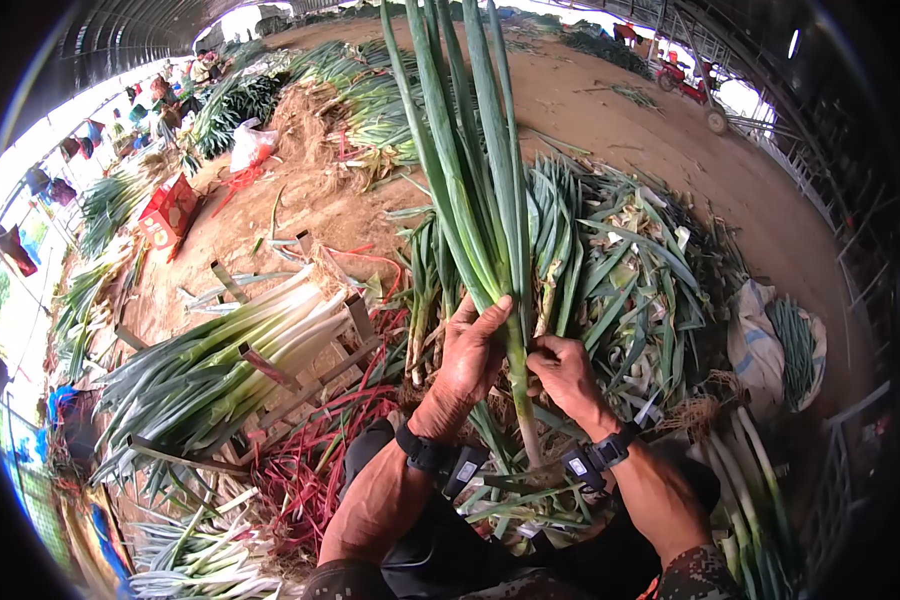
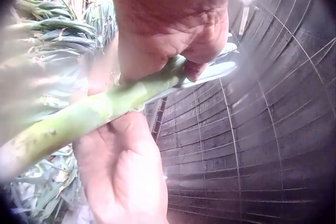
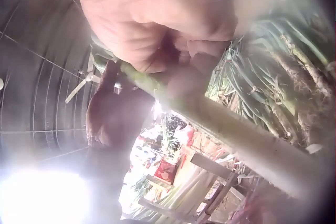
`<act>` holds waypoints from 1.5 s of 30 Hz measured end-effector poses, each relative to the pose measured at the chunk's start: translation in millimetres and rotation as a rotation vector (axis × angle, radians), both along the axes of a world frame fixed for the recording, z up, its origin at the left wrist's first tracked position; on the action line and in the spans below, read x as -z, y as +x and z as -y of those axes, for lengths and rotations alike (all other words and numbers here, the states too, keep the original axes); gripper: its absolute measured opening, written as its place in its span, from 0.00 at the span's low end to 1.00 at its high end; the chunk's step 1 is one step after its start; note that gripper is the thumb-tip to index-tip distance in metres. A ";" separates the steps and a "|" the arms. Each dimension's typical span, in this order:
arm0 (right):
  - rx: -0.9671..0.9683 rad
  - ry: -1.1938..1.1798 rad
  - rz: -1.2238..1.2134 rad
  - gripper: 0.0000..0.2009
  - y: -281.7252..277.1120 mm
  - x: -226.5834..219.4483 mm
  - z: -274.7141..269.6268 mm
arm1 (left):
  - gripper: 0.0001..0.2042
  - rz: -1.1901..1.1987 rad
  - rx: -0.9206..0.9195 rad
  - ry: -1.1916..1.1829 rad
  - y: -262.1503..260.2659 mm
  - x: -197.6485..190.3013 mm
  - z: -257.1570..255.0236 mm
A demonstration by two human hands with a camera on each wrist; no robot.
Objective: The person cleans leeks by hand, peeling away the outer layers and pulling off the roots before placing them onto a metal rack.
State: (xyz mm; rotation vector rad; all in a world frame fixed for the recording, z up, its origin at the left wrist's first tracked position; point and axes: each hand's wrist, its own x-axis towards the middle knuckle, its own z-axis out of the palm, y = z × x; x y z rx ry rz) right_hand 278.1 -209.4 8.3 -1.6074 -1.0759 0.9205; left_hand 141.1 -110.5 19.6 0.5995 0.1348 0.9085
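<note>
A long green onion (image 1: 520, 385) stands nearly upright in front of me, its broad green leaves fanning up and its pale stem pointing down. My left hand (image 1: 469, 352) grips it where the leaves meet the stem, with the thumb laid across the front. Just to the right, my right hand (image 1: 570, 380) has its fingers curled in and pinches at the side of the stem. From the left wrist, the onion's stem (image 2: 68, 121) runs between both hands. In the right wrist view the white stem (image 3: 247, 137) extends past my right fingers, which partly hide it.
On the left, a wooden rack (image 1: 268, 368) carries a pile of cleaned green onions (image 1: 220, 350). Red strips (image 1: 305, 480) lie beside it. Untrimmed onions and leaf scraps (image 1: 640, 280) heap up ahead and right, near a white sack (image 1: 755, 340). A red box (image 1: 170, 215) sits farther back.
</note>
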 end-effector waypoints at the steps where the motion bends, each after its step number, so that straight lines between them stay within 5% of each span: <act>1: -0.025 -0.005 -0.010 0.10 0.2 3.9 2.1 | 0.17 -0.008 -0.007 -0.002 -0.2 1.3 -0.3; 4: -0.019 0.092 -0.328 0.11 -3.0 8.6 5.5 | 0.17 -0.005 -0.016 -0.007 0.2 5.8 -3.1; 16: -0.026 0.051 -0.085 0.14 -7.5 -12.1 10.0 | 0.18 -0.003 -0.014 -0.027 0.2 6.3 -0.5; 21: 0.109 0.073 -0.169 0.12 -6.6 -0.4 2.5 | 0.17 0.076 0.040 -0.123 -1.9 -6.0 1.2; 26: 0.161 0.151 -0.013 0.10 -17.8 3.3 7.8 | 0.25 -0.538 -0.286 0.346 3.0 -7.6 5.9; 31: 0.205 0.292 -0.474 0.10 -16.2 19.1 11.8 | 0.14 -0.399 -0.280 0.177 2.0 11.9 -0.8; 39: 0.072 0.260 -1.193 0.19 -29.5 -1.3 18.1 | 0.15 0.006 -0.280 -0.362 -5.4 10.8 -16.6; 43: -0.124 0.184 -1.252 0.13 -32.8 16.8 32.5 | 0.14 -0.031 -0.323 -0.384 -19.3 3.1 -31.2; 45: -0.009 0.073 -1.038 0.13 -31.2 22.1 50.3 | 0.14 -0.001 -0.328 -0.364 -29.8 3.8 -45.0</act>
